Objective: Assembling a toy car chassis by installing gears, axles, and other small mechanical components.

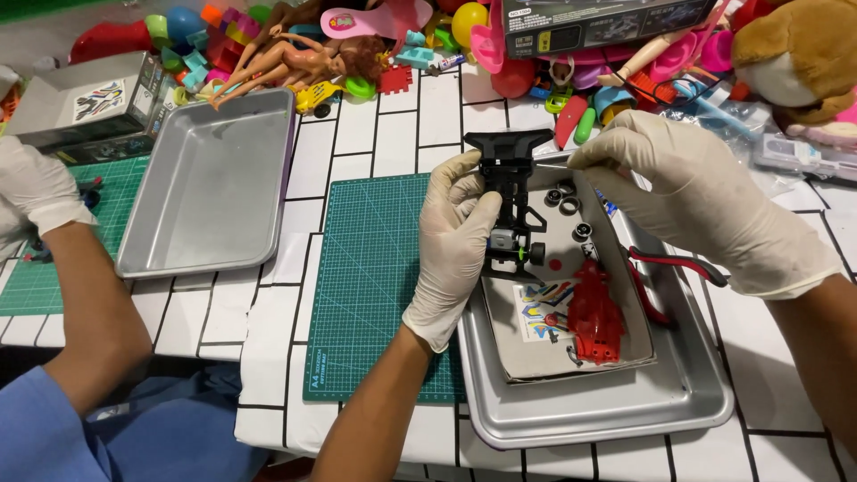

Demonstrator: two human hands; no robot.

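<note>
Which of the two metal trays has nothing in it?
The tray on the left, by the toy pile; the other tray holds car parts.

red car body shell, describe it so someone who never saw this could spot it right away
Start at the metal tray on the right, under the person's gloved hands. On the pale card sheet in it, beside a colourful sticker sheet, lies the red car body shell. It is the only large bright red part there; the chassis held above it is black.
</note>
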